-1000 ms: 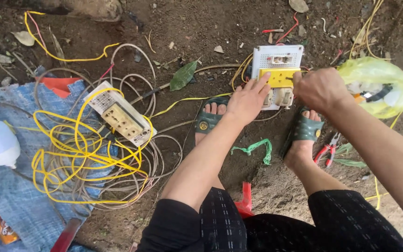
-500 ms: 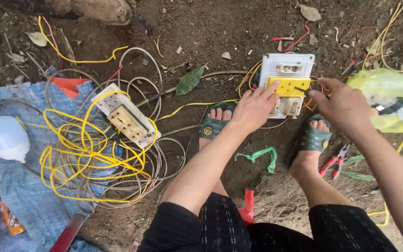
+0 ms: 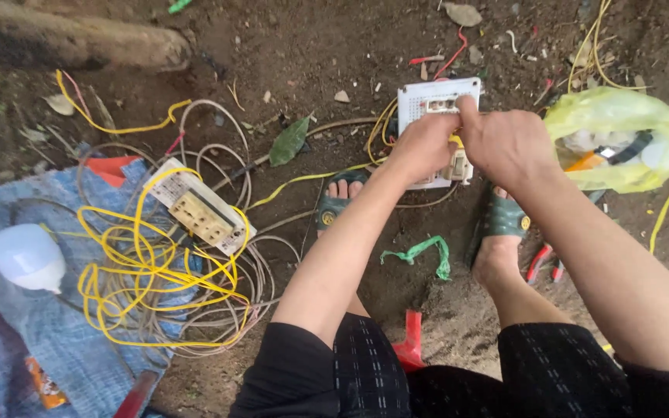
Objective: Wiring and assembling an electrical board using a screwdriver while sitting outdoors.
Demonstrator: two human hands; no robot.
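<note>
A white socket board (image 3: 431, 101) with yellow parts lies on the dirt in front of my feet. My left hand (image 3: 421, 147) grips its lower middle, covering the yellow piece. My right hand (image 3: 509, 143) lies over the board's right side, its forefinger pressed on the top edge. Yellow wires (image 3: 377, 128) run out of the board's left side. Both hands hide most of the board's lower half.
A second socket board (image 3: 199, 211) rests on a tangle of yellow and grey wire (image 3: 149, 294) at left, on a blue cloth (image 3: 79, 348) beside a white bulb (image 3: 25, 255). A yellow plastic bag (image 3: 621, 139) lies at right, red-handled pliers (image 3: 543, 263) by my right foot.
My right hand moved left onto the board and both hands closed together over it. The view shifted, so the board sits lower and more central.
</note>
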